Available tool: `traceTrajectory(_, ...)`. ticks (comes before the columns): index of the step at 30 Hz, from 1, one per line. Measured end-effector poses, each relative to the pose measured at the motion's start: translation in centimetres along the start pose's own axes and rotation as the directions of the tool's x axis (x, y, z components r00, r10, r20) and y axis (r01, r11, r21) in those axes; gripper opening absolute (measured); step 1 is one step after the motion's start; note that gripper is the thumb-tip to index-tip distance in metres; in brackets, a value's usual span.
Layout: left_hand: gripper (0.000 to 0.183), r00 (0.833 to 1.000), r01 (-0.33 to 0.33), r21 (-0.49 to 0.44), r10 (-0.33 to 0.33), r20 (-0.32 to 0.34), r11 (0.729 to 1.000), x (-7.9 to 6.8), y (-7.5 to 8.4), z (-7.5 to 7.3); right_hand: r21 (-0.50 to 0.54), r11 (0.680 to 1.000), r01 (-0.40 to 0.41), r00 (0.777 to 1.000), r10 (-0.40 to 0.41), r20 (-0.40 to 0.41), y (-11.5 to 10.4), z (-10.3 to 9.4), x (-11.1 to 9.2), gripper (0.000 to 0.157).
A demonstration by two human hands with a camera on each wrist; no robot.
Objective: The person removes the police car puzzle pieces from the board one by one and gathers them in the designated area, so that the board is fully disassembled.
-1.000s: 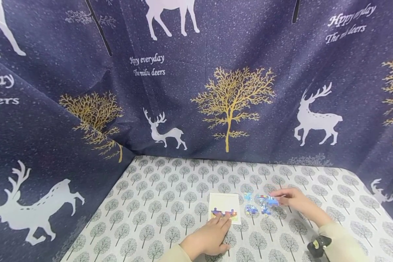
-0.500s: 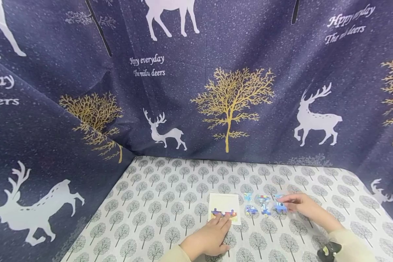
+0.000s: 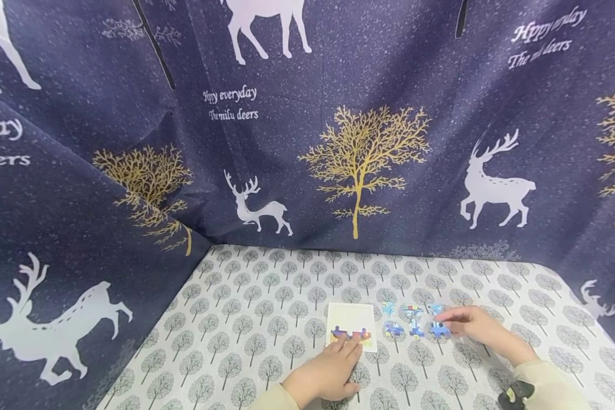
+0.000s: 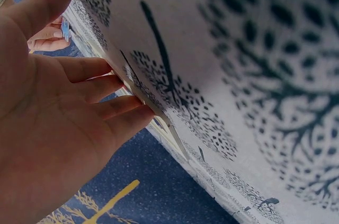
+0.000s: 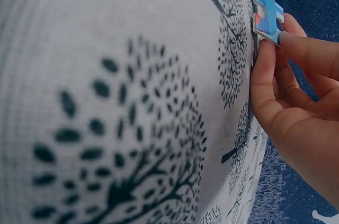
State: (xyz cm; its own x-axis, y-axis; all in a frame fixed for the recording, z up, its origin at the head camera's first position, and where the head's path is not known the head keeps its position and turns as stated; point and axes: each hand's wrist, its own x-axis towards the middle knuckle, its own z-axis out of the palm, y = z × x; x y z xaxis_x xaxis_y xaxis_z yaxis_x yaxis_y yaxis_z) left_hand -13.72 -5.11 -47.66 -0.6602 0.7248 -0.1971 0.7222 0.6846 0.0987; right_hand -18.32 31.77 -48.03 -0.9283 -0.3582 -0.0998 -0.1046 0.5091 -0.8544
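A white square puzzle tray [image 3: 351, 316] lies on the cloth, its near edge filled with joined purple and yellow puzzle pieces [image 3: 344, 332]. My left hand [image 3: 327, 369] rests on the tray's near edge, fingers stretched out; the left wrist view shows the fingertips along the thin tray edge [image 4: 177, 136]. My right hand [image 3: 482, 329] is at the right end of a group of blue puzzle pieces [image 3: 414, 320]. Between its thumb and fingers it pinches a blue puzzle piece [image 5: 270, 15], close over the cloth in the right wrist view.
More blue pieces [image 3: 393, 328] lie between the tray and the right hand. A white cloth [image 3: 266, 307] printed with trees covers the table. Behind it hangs a dark blue curtain [image 3: 297, 142] with deer and trees. A black wrist device [image 3: 516, 394] sits at the right sleeve.
My right hand has moved right with a blue puzzle piece, away from the middle pieces, then slowed beside a spot at their right. The left hand stays in place on the tray.
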Motion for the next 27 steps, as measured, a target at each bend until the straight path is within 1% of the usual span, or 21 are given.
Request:
traceTrajectory(6,0.073,1.000,0.003,0.000,-0.003,-0.004,1.000,-0.1,0.1,-0.1,-0.008,1.000,0.005,1.000,-0.005,0.015,-0.3,0.0,0.0,0.028)
traceTrajectory(10,0.072,1.000,0.000,0.008,0.000,-0.006,1.000,-0.2,0.2,-0.2,-0.029,0.999,0.029,0.999,-0.028,0.015,-0.4,0.0,-0.1,0.027)
traceTrajectory(14,0.072,1.000,-0.009,0.019,0.009,-0.011,1.000,-0.2,0.2,-0.2,-0.059,0.997,0.059,0.998,-0.059,0.002,-0.2,0.1,0.0,0.025)
traceTrajectory(18,0.071,1.000,-0.014,0.028,0.015,-0.012,1.000,-0.2,0.2,-0.3,-0.080,0.995,0.063,0.998,-0.064,-0.012,0.1,0.2,0.3,0.024)
traceTrajectory(27,0.072,1.000,-0.002,0.036,0.002,-0.007,0.999,-0.1,0.2,-0.1,-0.123,0.987,0.103,0.993,-0.108,-0.040,0.8,0.3,0.6,0.021)
